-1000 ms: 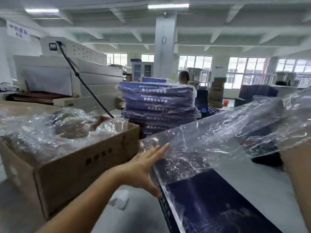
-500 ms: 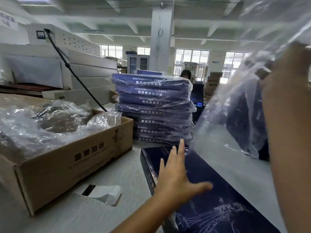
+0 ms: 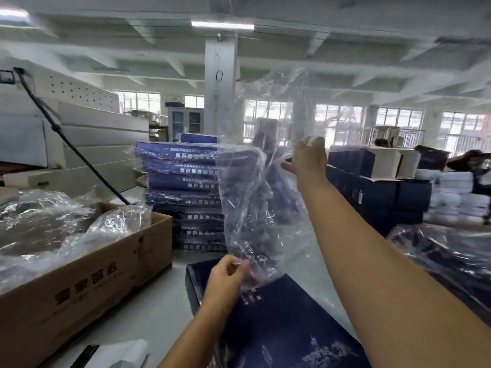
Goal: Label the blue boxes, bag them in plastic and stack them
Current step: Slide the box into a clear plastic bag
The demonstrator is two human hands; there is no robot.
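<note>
Both hands were on the plastic bag (image 3: 255,203), mid-frame. It was held up in the air, hanging roughly vertical and crumpled.
- Right hand (image 3: 309,158), centre-right and higher: gripped the bag's upper part, fingers curled round the film.
- Left hand (image 3: 228,274), lower centre: pinched the bag's bottom edge between thumb and curled fingers.
- Bag mouth open or closed: couldn't tell, film too creased.

Blue box (image 3: 279,322) lay flat on the table (image 3: 148,312), bottom centre, with no film on it and white line art on the lid. Its far end sat under the left hand. The bag's lower end hung right over the box; contact or not, couldn't tell.

Centre of frame, behind the bag: stack of bagged blue boxes (image 3: 180,187), each in film, white print on the side edges. It stood just beside the far corner of the cardboard carton (image 3: 87,277) at left, which was full of loose clear bags (image 3: 47,224). A paper slip (image 3: 119,354) lay on the table at bottom left, near the carton.

Upper left: pale machine housing (image 3: 79,134), with a black cable (image 3: 66,144) running diagonally down behind the carton. Top centre: white pillar (image 3: 220,86). Right of frame: dark blue cartons (image 3: 372,192) stacked, some flaps open. Lower right: more film-wrapped dark boxes (image 3: 438,256), partly hidden by the right forearm. Background was blurred.
</note>
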